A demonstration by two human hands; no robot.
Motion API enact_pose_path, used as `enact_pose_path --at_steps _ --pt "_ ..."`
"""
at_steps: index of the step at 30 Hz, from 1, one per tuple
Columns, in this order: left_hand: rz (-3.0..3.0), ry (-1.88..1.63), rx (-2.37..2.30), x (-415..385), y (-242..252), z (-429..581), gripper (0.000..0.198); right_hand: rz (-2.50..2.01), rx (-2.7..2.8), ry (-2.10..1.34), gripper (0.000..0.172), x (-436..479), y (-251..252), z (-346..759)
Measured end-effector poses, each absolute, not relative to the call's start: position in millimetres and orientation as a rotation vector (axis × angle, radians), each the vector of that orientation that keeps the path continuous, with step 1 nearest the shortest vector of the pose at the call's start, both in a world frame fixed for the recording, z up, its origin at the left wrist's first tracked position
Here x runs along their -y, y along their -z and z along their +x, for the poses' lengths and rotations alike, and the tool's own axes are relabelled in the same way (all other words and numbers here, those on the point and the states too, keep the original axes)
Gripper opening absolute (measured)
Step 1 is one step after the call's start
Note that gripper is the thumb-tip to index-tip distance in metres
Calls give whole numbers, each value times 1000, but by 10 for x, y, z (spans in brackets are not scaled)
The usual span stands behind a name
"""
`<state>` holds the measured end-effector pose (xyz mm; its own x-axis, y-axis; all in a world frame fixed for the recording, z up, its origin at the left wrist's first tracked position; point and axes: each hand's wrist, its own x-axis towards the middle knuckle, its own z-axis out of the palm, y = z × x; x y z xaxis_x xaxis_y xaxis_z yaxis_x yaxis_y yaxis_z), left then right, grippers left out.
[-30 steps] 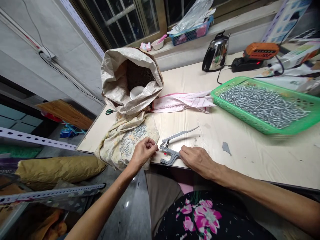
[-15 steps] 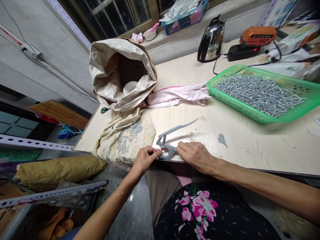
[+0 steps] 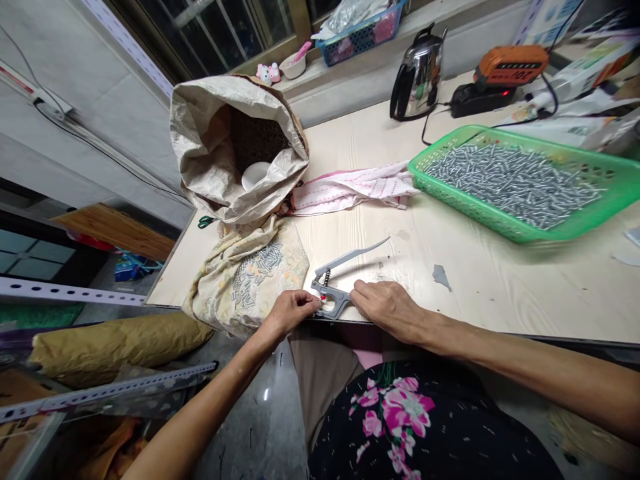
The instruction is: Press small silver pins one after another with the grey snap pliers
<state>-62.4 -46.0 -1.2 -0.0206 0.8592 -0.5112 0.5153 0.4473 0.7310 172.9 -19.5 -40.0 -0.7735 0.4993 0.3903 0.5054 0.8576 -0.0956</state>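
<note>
A grey spring-loaded hand tool (image 3: 341,301), pliers-like, rests at the table's front edge with its upper lever raised and a small red part near its jaw. My right hand (image 3: 387,305) is closed around the tool's lower handle, hiding most of it. At the jaw, my left hand (image 3: 293,310) pinches finger and thumb together beside the red part; what lies between the fingertips is too small to make out. Small metal pins (image 3: 255,270) lie in a loose pile on a patterned cloth (image 3: 290,257), just beyond my left hand.
A green basket (image 3: 500,230) full of metal pins stands on the right. An open sack (image 3: 200,160) holding dark small pieces and a white bowl (image 3: 255,175) stands back left, near green-handled scissors (image 3: 205,221). Behind are a pink-white cloth (image 3: 355,190), kettle (image 3: 420,77) and charger with battery (image 3: 510,67).
The view has shifted slightly, so the scene sits a little further left. Both hands keep their places at the tool, and its lever is still raised.
</note>
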Motion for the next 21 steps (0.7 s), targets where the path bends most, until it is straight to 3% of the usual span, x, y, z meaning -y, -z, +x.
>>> enact_pose_path --at_steps 21 --pt "1263 -344 -1620 455 38 -690 36 -643 2606 -43 28 178 490 1746"
